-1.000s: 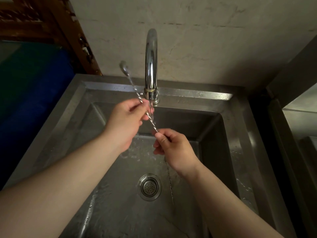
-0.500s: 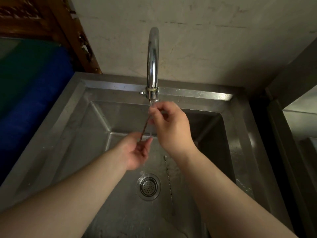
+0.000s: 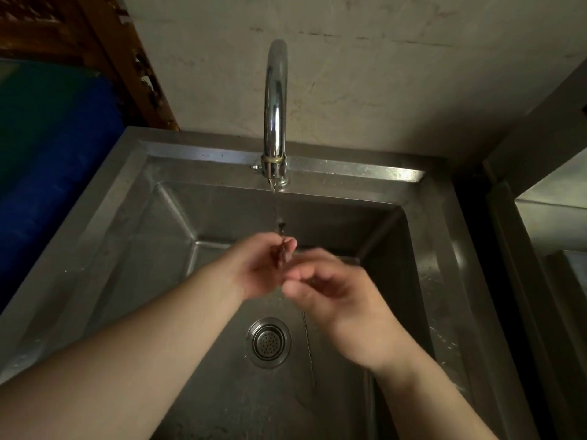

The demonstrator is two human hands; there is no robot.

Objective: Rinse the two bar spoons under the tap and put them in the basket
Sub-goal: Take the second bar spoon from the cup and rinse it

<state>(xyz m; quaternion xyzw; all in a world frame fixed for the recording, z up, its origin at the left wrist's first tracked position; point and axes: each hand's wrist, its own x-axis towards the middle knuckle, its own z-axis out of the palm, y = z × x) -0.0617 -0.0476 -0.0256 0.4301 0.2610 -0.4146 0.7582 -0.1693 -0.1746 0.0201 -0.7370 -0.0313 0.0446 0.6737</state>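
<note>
One twisted-shaft bar spoon (image 3: 280, 228) stands nearly upright under the thin water stream (image 3: 275, 200) from the chrome tap (image 3: 275, 106). My left hand (image 3: 260, 268) grips it, with only its top end showing above the fingers. My right hand (image 3: 336, 293) is blurred, its fingers curled and its fingertips right against the left palm; whether they pinch the spoon's shaft is hidden. The second bar spoon (image 3: 308, 347) lies on the sink floor just right of the drain (image 3: 268, 342). No basket is in view.
The steel sink (image 3: 352, 174) fills the view, with a plaster wall behind it. A blue and green surface (image 3: 47, 160) stands to the left and a carved wooden frame (image 3: 133, 58) behind it. Another steel unit (image 3: 546, 223) adjoins on the right.
My right hand has dropped from just under the spout to below and right of my left hand. My left hand has risen, and the spoon now points straight up into the stream.
</note>
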